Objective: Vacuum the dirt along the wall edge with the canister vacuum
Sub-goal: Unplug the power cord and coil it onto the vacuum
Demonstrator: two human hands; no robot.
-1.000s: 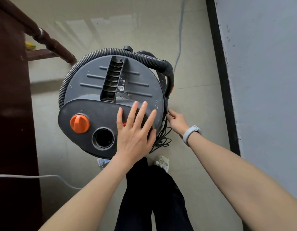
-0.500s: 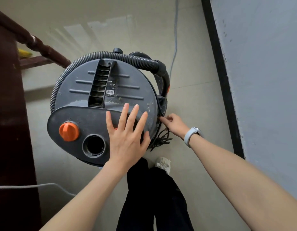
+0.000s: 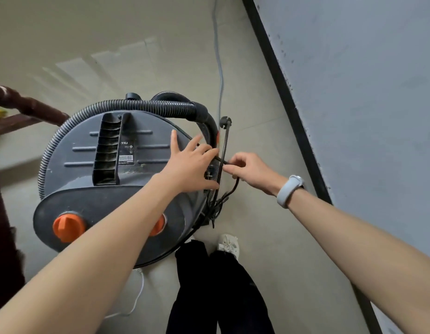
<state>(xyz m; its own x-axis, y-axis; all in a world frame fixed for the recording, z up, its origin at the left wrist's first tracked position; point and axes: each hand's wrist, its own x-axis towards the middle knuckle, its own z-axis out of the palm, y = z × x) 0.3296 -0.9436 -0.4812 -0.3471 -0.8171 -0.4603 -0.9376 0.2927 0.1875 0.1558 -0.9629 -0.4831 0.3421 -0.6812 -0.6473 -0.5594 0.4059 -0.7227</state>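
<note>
A round grey canister vacuum (image 3: 79, 169) stands on the floor below me, with two orange knobs near its front. A ribbed black hose (image 3: 146, 107) curls around its far rim. My left hand (image 3: 189, 162) rests on the lid's right edge, thumb spread, fingertips touching the black power cord (image 3: 224, 148). My right hand (image 3: 250, 168) pinches that cord beside the canister. The cord's plug (image 3: 225, 121) sticks up beyond my hands. More cord hangs tangled at the canister's right side.
A grey wall (image 3: 365, 92) with a black baseboard (image 3: 288, 102) runs along the right. A thin grey cable (image 3: 220, 68) lies on the beige tiled floor. Dark wooden furniture (image 3: 28, 109) stands at the left. A white cable (image 3: 136, 300) and my feet lie near the canister.
My left hand slid from the lid's front to its right edge. My right hand took hold of the power cord and lifted it, bringing the plug into view.
</note>
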